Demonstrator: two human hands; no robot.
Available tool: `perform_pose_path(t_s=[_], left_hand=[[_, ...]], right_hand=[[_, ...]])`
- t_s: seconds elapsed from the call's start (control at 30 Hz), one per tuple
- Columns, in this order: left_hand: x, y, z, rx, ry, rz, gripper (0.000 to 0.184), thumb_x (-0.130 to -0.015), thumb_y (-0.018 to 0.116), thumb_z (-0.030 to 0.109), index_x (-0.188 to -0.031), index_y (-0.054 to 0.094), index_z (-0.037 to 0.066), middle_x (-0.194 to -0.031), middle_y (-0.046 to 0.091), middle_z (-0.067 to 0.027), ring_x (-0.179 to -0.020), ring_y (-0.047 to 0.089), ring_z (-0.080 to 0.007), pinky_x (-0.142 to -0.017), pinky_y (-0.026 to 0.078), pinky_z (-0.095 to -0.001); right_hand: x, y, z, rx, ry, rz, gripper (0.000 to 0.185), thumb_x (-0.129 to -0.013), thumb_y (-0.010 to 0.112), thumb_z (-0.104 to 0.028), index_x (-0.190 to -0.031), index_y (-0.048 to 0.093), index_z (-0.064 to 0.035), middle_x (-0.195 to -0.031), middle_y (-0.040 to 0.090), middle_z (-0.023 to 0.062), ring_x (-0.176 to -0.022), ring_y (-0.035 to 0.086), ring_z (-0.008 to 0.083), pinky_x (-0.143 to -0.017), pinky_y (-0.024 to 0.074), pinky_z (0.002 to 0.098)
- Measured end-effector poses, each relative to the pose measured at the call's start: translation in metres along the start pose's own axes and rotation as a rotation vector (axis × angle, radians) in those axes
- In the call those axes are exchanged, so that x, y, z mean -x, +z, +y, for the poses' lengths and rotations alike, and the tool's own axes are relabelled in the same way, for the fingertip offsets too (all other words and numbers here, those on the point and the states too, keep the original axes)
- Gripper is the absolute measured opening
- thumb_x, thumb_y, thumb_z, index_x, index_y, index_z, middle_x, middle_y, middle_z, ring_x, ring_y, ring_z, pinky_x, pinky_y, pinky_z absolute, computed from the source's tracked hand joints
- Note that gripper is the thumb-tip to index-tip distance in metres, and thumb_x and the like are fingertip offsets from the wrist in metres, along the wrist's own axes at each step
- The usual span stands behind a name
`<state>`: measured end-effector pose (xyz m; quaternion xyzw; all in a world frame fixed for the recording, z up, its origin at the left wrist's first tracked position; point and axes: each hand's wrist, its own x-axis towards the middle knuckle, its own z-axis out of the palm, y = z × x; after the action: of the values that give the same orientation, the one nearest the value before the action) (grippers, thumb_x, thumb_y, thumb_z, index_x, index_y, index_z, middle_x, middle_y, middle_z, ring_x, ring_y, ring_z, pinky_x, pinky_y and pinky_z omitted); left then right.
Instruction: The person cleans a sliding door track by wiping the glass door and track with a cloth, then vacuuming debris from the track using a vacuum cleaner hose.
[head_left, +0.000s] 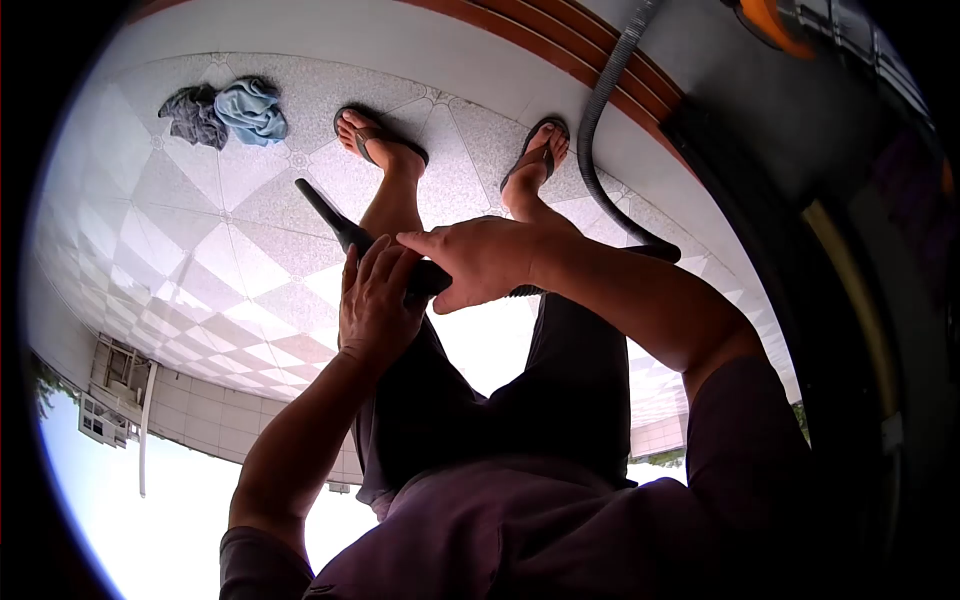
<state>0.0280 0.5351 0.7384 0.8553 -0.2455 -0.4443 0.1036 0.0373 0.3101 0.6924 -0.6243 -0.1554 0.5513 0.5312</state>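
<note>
While aiming a black, tapered nozzle (343,226) toward ten o'clock, clasps it with curled left hand (380,305), half-curled right hand (490,260).

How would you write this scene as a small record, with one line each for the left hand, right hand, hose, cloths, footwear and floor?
left hand: fingers closed over a black tapered nozzle
right hand: at the nozzle's wider end, exact grip hidden
hose: black ribbed flexible hose, right of the feet, partly hidden near the right forearm
cloths: crumpled dark grey cloth beside crumpled light blue cloth
footwear: dark thong sandals
floor: grey-and-white patterned tiles
</note>
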Motion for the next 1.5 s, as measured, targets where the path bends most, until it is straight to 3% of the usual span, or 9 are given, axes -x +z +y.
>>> perform_pose_path(t_s=[0.03,0.1,0.2,0.37,0.6,0.9,1.1,1.23,1.5], left_hand=[[0.000,0.000,0.000,0.015,-0.005,0.013,0.055,-0.088,0.077,0.021,-0.139,0.057,0.017,-0.136,0.059,-0.0042,-0.145,0.044,-0.0281,-0.126,0.022,-0.0550],[0.002,0.004,-0.009,-0.004,-0.034,0.000,0.063,-0.089,0.075,0.025,-0.147,0.052,0.016,-0.150,0.050,-0.0067,-0.150,0.038,-0.0290,-0.126,0.021,-0.0548],[0.005,-0.003,-0.015,0.037,-0.052,0.158,0.067,-0.088,0.073,0.031,-0.150,0.050,0.016,-0.166,0.028,-0.0146,-0.155,0.028,-0.0375,-0.125,0.023,-0.0564],[0.024,0.009,-0.040,0.120,-0.127,0.129,0.050,-0.094,0.070,0.029,-0.140,0.058,0.014,-0.145,0.057,-0.0149,-0.134,0.054,-0.0380,-0.112,0.044,-0.0511],[0.033,0.020,-0.048,0.204,-0.136,0.133,0.031,-0.094,0.069,0.026,-0.122,0.070,0.011,-0.116,0.071,-0.0118,-0.111,0.067,-0.0344,-0.099,0.052,-0.0480],[0.039,0.037,-0.048,0.222,-0.110,0.095,0.026,-0.095,0.067,0.025,-0.117,0.071,0.012,-0.112,0.072,-0.0093,-0.110,0.066,-0.0334,-0.097,0.051,-0.0480],[0.038,0.034,-0.050,0.215,-0.128,0.085,0.026,-0.095,0.067,0.025,-0.117,0.072,0.012,-0.112,0.072,-0.0096,-0.111,0.067,-0.0340,-0.098,0.052,-0.0475],[0.036,0.030,-0.052,0.188,-0.114,0.107,0.025,-0.095,0.067,0.025,-0.114,0.073,0.010,-0.111,0.073,-0.0114,-0.107,0.068,-0.0343,-0.093,0.056,-0.0471],[0.033,0.018,-0.052,0.220,-0.117,0.092,0.024,-0.098,0.062,0.026,-0.115,0.072,0.011,-0.111,0.073,-0.0110,-0.109,0.068,-0.0339,-0.096,0.053,-0.0478]], right_hand=[[-0.009,0.018,-0.013,0.209,0.101,0.096,0.087,-0.087,0.074,-0.027,-0.156,0.033,0.0076,-0.113,0.070,0.0256,-0.099,0.073,0.0335,-0.082,0.0593,0.0424],[-0.021,0.039,-0.026,0.311,0.121,0.274,0.086,-0.087,0.072,-0.024,-0.156,0.032,0.0085,-0.106,0.070,0.0268,-0.087,0.072,0.0348,-0.074,0.0598,0.0440],[-0.051,0.053,-0.007,0.454,0.180,0.570,0.074,-0.087,0.075,-0.029,-0.143,0.043,0.0074,-0.099,0.068,0.0249,-0.090,0.070,0.0384,-0.071,0.0588,0.0473],[-0.082,0.010,0.098,0.546,0.371,0.785,0.054,-0.090,0.076,-0.037,-0.127,0.052,-0.0050,-0.101,0.067,0.0218,-0.096,0.069,0.0408,-0.073,0.0578,0.0519],[-0.033,-0.004,0.155,0.538,0.565,0.775,0.050,-0.093,0.073,-0.040,-0.127,0.053,-0.0101,-0.104,0.068,0.0204,-0.095,0.069,0.0427,-0.083,0.0567,0.0529],[0.057,0.040,0.155,0.503,0.781,0.769,0.047,-0.092,0.074,-0.038,-0.123,0.053,-0.0094,-0.106,0.068,0.0216,-0.094,0.069,0.0432,-0.079,0.0571,0.0545],[0.027,0.018,0.144,0.432,0.661,0.860,0.053,-0.092,0.075,-0.039,-0.131,0.055,-0.0097,-0.109,0.069,0.0192,-0.101,0.069,0.0402,-0.083,0.0568,0.0503],[0.009,0.023,0.158,0.428,0.701,0.813,0.050,-0.094,0.073,-0.039,-0.131,0.053,-0.0117,-0.117,0.067,0.0206,-0.103,0.068,0.0446,-0.085,0.0564,0.0544],[0.093,0.050,0.178,0.360,1.068,0.733,0.054,-0.093,0.070,-0.046,-0.133,0.053,-0.0126,-0.112,0.068,0.0207,-0.103,0.070,0.0417,-0.086,0.0564,0.0536]])
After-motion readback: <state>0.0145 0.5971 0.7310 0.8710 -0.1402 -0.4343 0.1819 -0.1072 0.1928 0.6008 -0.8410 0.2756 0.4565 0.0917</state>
